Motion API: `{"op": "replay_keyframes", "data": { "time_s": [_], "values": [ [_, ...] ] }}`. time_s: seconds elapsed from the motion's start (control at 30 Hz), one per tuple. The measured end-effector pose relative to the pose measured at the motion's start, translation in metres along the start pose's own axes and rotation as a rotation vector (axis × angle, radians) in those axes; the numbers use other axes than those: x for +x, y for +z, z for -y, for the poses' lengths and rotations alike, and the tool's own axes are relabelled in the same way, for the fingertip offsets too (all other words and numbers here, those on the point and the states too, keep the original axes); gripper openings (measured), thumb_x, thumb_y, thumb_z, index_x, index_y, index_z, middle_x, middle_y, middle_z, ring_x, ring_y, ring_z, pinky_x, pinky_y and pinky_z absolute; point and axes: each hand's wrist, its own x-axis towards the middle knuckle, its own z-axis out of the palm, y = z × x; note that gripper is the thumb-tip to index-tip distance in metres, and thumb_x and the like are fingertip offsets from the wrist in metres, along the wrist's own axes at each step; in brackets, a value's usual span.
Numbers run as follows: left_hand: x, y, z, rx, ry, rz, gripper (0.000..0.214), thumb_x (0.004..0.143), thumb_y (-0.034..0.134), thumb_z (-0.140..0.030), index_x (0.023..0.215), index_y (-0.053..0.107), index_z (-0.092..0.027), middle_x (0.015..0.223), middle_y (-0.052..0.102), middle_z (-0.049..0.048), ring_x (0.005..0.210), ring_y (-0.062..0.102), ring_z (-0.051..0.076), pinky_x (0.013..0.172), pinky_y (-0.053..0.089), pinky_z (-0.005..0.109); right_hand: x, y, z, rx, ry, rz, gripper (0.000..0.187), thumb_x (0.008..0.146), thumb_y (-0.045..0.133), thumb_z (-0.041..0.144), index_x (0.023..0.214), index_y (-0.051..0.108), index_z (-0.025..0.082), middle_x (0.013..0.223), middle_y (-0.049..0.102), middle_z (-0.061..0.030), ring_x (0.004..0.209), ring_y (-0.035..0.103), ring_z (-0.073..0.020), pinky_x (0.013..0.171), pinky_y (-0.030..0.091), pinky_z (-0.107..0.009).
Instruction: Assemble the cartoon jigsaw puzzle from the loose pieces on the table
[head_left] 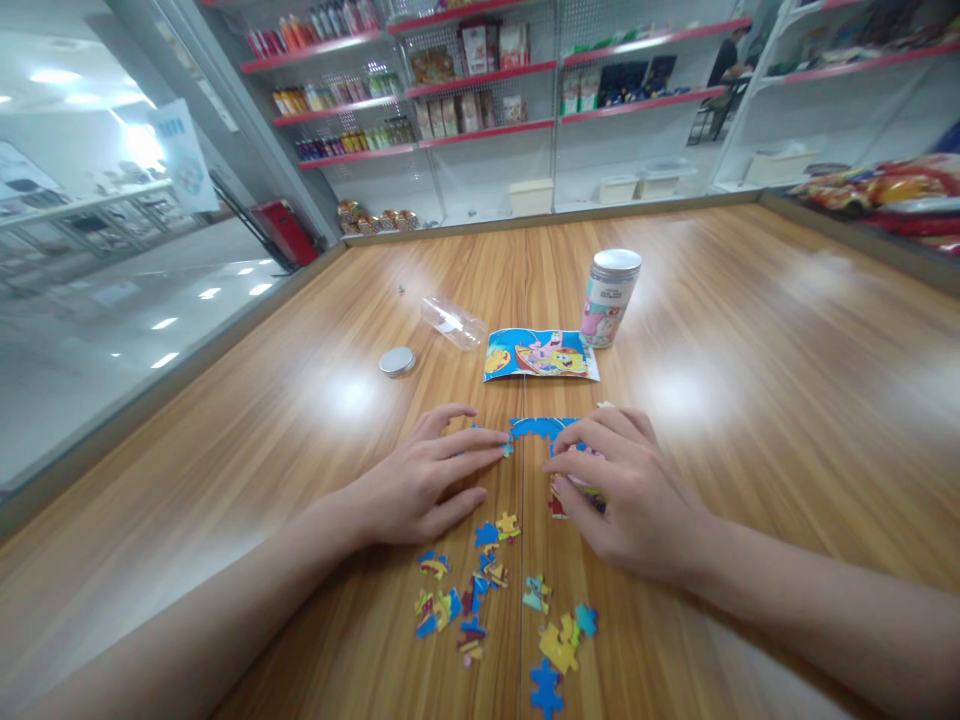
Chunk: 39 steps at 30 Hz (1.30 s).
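Note:
My left hand lies low over the table with its fingers apart, one fingertip by a small light-blue puzzle piece. A partly joined jigsaw puzzle with a blue upper edge lies in front of me. Over its right side rests my right hand, fingers bent and spread, covering much of that part. Whether a fingertip presses a piece there is hidden. Nearer to me are several loose pieces, among them a yellow cluster, a blue piece and a mixed pile.
Beyond the puzzle lies a printed cartoon picture sheet. A lidded can stands upright at its right. To the left are a clear plastic jar on its side and a silver lid. Stocked shelves line the back.

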Motion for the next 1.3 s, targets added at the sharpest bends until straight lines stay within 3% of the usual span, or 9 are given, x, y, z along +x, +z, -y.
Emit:
{"op": "replay_keyframes", "data": {
  "time_s": [0.1,0.4,0.73,1.3],
  "values": [
    [-0.0001,0.0004,0.0019,0.018,-0.012,-0.005,0.049,0.092,0.06,-0.025,0.14,0.052,-0.02,0.146,0.052,0.006,0.137,0.03,0.033,0.115,0.034,0.058,0.0001,0.0017,-0.0019,-0.031,0.047,0.043,0.015,0.088,0.058,0.019,0.093,0.072,0.021,0.106,0.069,-0.0052,0.102,0.056,-0.0247,0.1,0.032,-0.048],
    [-0.0018,0.0028,0.0056,0.073,-0.063,-0.023,0.047,0.091,0.061,-0.027,0.138,0.056,-0.02,0.139,0.053,0.0103,0.124,0.038,0.032,0.108,0.04,0.057,-0.0023,0.0061,-0.0029,-0.051,0.078,0.12,0.022,0.091,0.057,0.022,0.109,0.07,0.024,0.118,0.068,-0.0048,0.109,0.06,-0.0246,0.11,0.026,-0.053],
    [-0.0021,0.0037,0.0084,0.086,-0.081,-0.037,0.046,0.092,0.06,-0.028,0.137,0.056,-0.019,0.138,0.054,0.0104,0.125,0.039,0.032,0.108,0.041,0.056,-0.0024,0.0035,-0.0004,-0.097,0.051,0.235,0.037,0.096,0.051,0.029,0.132,0.059,0.024,0.145,0.056,-0.006,0.132,0.05,-0.0293,0.111,0.028,-0.057],
    [-0.0009,0.0026,0.007,0.096,-0.071,-0.037,0.047,0.092,0.061,-0.029,0.138,0.055,-0.019,0.138,0.055,0.0124,0.131,0.037,0.034,0.108,0.041,0.058,-0.0012,0.0017,-0.0019,-0.045,0.03,0.229,0.028,0.094,0.054,0.027,0.119,0.065,0.023,0.135,0.064,-0.0049,0.127,0.055,-0.0279,0.112,0.022,-0.058]
  ]
}}
